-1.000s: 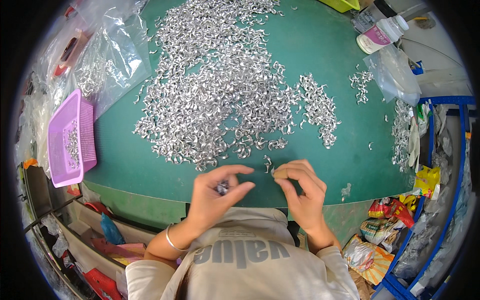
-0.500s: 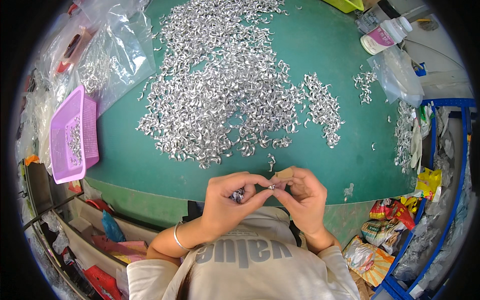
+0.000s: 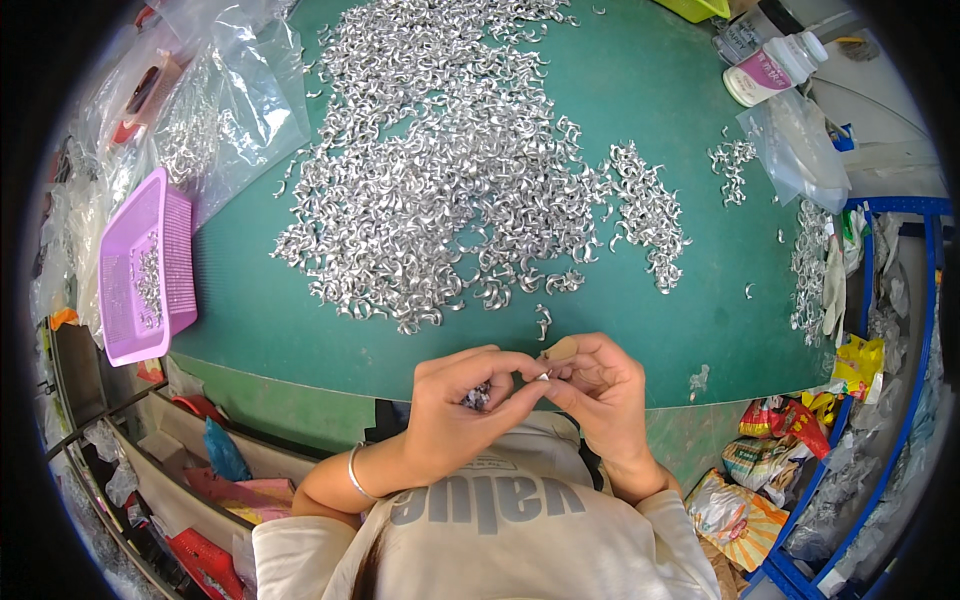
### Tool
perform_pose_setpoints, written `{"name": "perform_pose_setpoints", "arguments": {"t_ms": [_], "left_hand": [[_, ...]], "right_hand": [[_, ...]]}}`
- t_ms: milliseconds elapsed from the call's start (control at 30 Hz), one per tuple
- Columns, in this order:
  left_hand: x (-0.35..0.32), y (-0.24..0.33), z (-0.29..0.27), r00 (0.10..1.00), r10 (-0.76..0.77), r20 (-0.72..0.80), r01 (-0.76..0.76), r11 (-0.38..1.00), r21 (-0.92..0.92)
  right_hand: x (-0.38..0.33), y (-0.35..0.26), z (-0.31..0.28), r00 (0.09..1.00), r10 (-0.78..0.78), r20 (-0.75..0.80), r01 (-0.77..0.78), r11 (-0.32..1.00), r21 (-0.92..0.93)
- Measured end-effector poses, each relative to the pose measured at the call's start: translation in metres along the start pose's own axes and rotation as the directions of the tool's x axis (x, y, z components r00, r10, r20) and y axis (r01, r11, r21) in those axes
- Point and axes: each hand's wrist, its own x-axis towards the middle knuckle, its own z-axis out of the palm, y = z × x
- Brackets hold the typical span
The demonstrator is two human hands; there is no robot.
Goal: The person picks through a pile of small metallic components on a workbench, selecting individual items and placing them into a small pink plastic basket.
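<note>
My left hand point(image 3: 465, 405) is closed, its thumb and index finger pinching a small silver metal piece point(image 3: 544, 377). More curved silver pieces point(image 3: 477, 396) are tucked in its palm. Meeting it fingertip to fingertip, my right hand point(image 3: 598, 392) is closed in a pinch at the same piece. A tan flat patch point(image 3: 561, 349) shows at the right index finger; whether it is wrapped on or held, I cannot tell. Just beyond the hands lie a couple of loose curved pieces point(image 3: 543, 322). The big heap of curved silver metal pieces point(image 3: 400, 220) spreads farther back.
The green table point(image 3: 270, 330) holds smaller piles point(image 3: 648, 215) at the right. A purple basket point(image 3: 180, 260) with some pieces stands at left, near clear plastic bags point(image 3: 250, 110). At far right are a white bottle point(image 3: 772, 70) and a blue rack point(image 3: 925, 300).
My right hand has shifted slightly left, and its fingers have turned a little, with the tan patch. The left hand stays nearly in place. The heaps look unchanged.
</note>
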Motion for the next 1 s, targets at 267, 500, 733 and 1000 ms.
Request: {"name": "perform_pose_setpoints", "arguments": {"t_ms": [267, 500, 733, 1000], "left_hand": [[0.001, 0.0009, 0.0015, 1.0, 0.002, 0.015, -0.002, 1.0, -0.023], [0.0014, 0.0058, 0.0011, 1.0, -0.017, 0.017, 0.017, 0.999, -0.031], [0.0, 0.0042, -0.0012, 1.0, 0.008, 0.016, -0.007, 0.999, -0.041], [-0.0008, 0.0027, -0.0017, 1.0, -0.001, -0.004, 0.001, 0.999, -0.051]], "right_hand": [[-0.0006, -0.0016, -0.0016, 1.0, 0.029, 0.01, -0.029, 0.999, 0.013], [-0.0004, 0.0015, -0.0023, 0.999, 0.021, 0.04, -0.024, 0.996, 0.088], [-0.0011, -0.0019, 0.0013, 1.0, 0.009, 0.023, -0.01, 0.998, 0.062], [-0.0018, 0.003, 0.0014, 0.993, -0.116, -0.004, 0.116, 0.993, -0.01]]}}
